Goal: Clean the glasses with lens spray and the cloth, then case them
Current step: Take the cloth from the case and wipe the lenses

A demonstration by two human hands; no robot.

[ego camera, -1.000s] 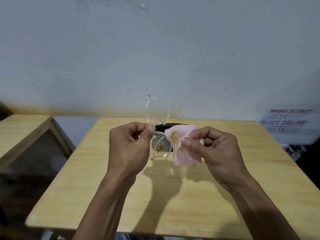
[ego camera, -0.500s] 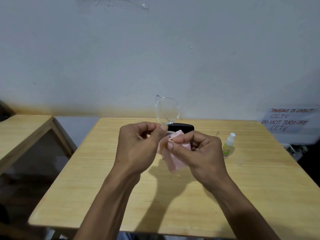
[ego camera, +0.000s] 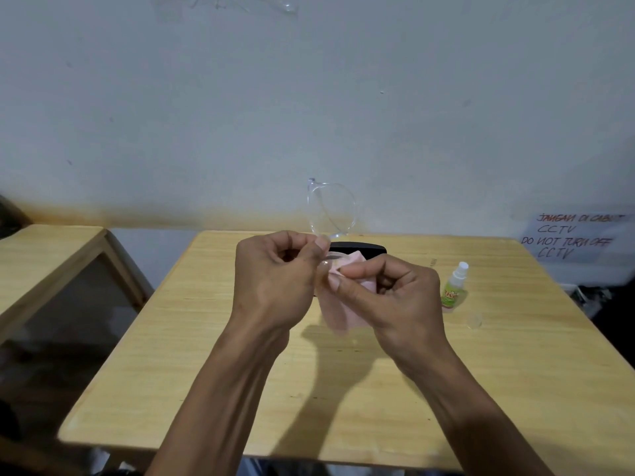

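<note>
Handwritten wall sign (ego camera: 574,236): "JANGAN DI CABUT CCTV / DO NOT TURN OFF CCTV"

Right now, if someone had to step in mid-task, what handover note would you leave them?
Left hand pinches the clear glasses, one lens sticking up above it.
Right hand pinches the pink cloth against the lower lens.
Spray bottle stands on the table to the right, a small clear cap lying near it; black case lies behind the hands.
Wiping is under way. Left: finish the lenses, then case the glasses.
</note>
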